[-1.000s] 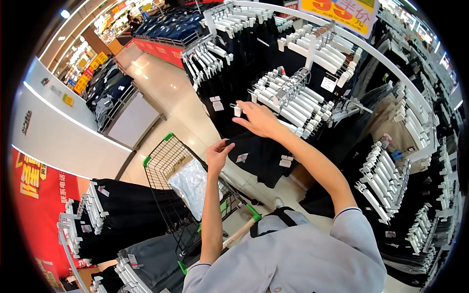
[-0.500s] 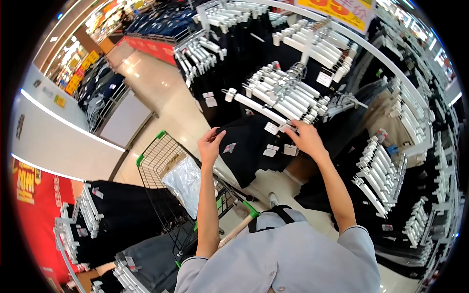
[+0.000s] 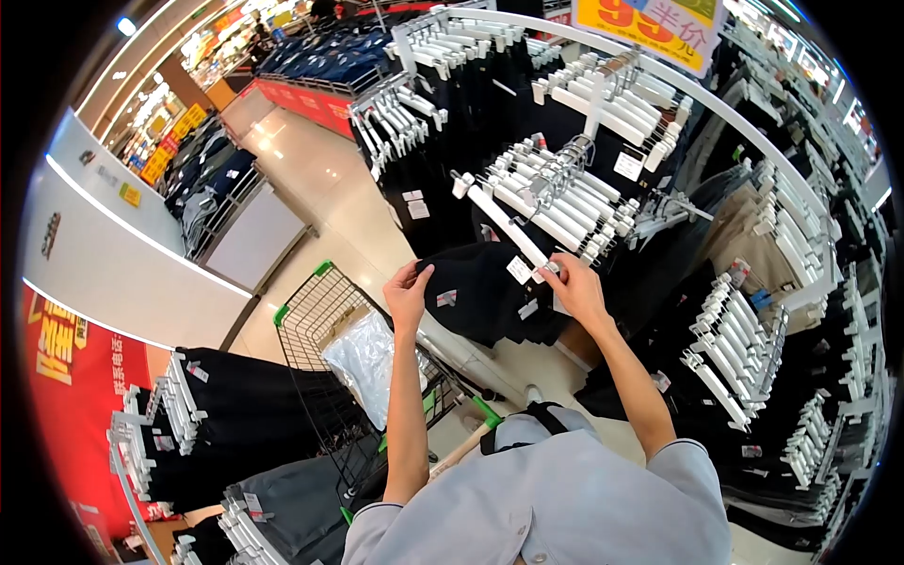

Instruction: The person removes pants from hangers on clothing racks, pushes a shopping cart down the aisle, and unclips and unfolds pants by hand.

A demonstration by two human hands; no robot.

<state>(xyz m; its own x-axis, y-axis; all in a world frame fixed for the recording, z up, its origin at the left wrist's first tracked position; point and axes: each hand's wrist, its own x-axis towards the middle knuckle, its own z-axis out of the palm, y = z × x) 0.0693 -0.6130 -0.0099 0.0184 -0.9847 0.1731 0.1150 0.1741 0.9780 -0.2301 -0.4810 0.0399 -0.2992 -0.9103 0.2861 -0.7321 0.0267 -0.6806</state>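
Note:
My left hand (image 3: 409, 294) pinches the left edge of a pair of black trousers (image 3: 480, 297) between thumb and fingers. A small grey-and-red label shows on the dark cloth. My right hand (image 3: 573, 282) has its thumb and fingers closed on the near end of a white clip hanger (image 3: 504, 222), just above the trousers. This hanger slants down toward me, apart from the row of white hangers (image 3: 565, 198) behind it. A white price tag (image 3: 519, 270) lies against the cloth beside my right fingers. The trousers' lower part hangs over the floor.
A wire shopping cart (image 3: 311, 299) with green corners holds a silvery plastic-wrapped package (image 3: 363, 363) at my left. Racks of dark trousers on white hangers (image 3: 734, 348) crowd the right side. Another rack of black trousers (image 3: 250, 400) stands at lower left. A tiled aisle (image 3: 311, 174) runs away at upper left.
The hanger in my right hand now slants more steeply, and the trousers are folded more closely beneath it. My left hand keeps its pinch on the cloth. The view has shifted slightly.

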